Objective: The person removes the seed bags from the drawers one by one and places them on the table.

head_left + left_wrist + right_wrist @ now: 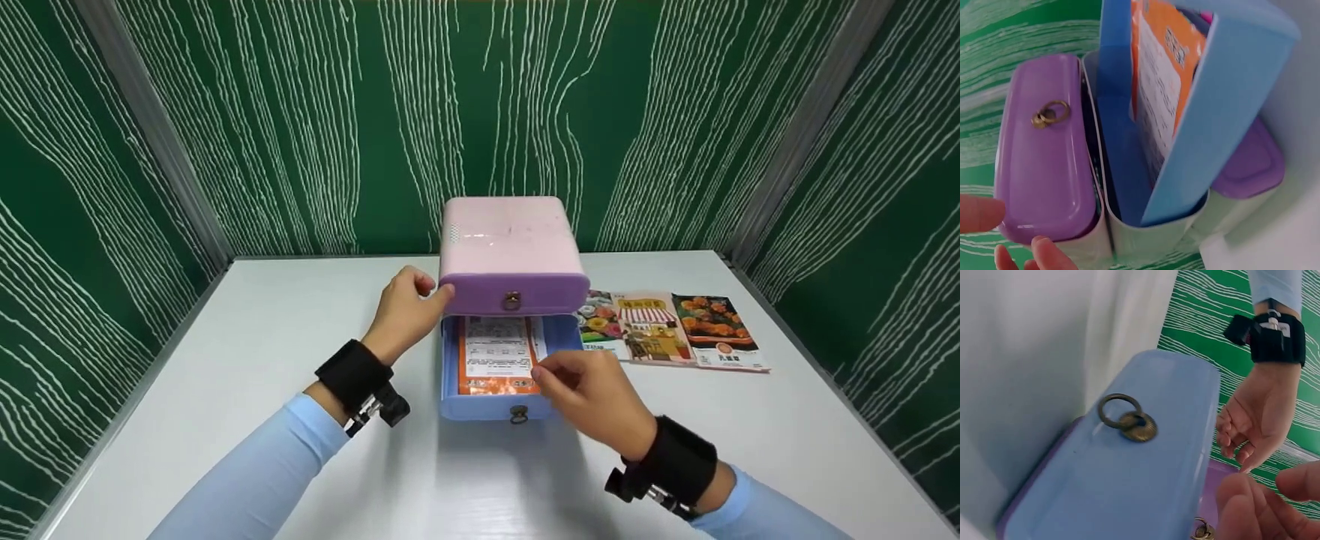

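Observation:
A small drawer unit with a pink top [510, 236] stands on the table. Its upper purple drawer [472, 292] is closed; the blue drawer [480, 409] below is pulled out. In it lies an orange-and-white printed packet [499, 349], with another packet partly hidden beneath. My left hand [409, 311] is at the purple drawer's left corner, thumb tip by the front edge, fingers beside it. Over the blue drawer's right front side is my right hand [600, 394], thumb and fingers loosely bent near the packet's edge. Nothing shows in its grasp.
Right of the unit, flower-seed packets [720, 330] and an illustrated shop-front packet [652, 330] lie side by side on the white table [300, 330]. A lower purple drawer [1252, 160] sits under the blue one. Green patterned panels [405, 150] enclose the table.

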Demonstrator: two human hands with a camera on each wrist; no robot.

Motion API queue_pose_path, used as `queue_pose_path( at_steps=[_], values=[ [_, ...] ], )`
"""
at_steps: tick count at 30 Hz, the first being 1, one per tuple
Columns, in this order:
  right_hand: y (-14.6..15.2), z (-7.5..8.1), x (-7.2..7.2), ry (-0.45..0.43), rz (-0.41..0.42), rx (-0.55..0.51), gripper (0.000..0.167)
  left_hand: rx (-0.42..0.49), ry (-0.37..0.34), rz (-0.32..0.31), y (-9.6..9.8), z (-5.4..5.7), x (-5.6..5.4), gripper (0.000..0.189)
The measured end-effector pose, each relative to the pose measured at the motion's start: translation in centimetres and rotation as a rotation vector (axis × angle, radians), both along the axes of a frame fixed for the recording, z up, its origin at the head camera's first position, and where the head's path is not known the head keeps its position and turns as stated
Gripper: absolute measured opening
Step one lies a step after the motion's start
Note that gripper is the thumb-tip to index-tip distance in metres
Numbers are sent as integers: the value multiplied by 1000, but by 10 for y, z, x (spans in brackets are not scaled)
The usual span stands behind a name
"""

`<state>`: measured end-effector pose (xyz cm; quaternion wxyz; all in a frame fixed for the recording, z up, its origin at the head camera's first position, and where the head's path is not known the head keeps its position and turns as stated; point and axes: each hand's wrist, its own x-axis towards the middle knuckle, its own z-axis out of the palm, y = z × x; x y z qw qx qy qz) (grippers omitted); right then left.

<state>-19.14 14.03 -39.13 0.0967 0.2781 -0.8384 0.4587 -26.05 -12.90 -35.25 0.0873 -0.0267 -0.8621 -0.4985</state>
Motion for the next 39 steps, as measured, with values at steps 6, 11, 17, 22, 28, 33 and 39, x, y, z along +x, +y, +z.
queue_pose_path(
  at_steps=[6,11,17,22,28,33,39],
  values=[
    [2,17,-13,-121,-16,-12,16,58,-110,-73,6,0,8,25],
    [5,25,-26,-206,-28,-12,23,82,-196,-142,14,-1,12,29],
    [7,27,-43,-394,0,26,37,-67,-193,-204,23,-4,13,36],
    [4,22,-56,-519,9,44,40,-85,-240,-272,31,-7,15,38],
    [-1,14,-63,-528,18,99,31,-110,-296,-338,37,-12,18,33],
    [-5,5,-63,-511,42,95,15,-211,-332,-362,43,-19,16,42],
    [-9,-2,-64,-486,44,98,11,-258,-305,-341,46,-24,15,48]
  ],
)
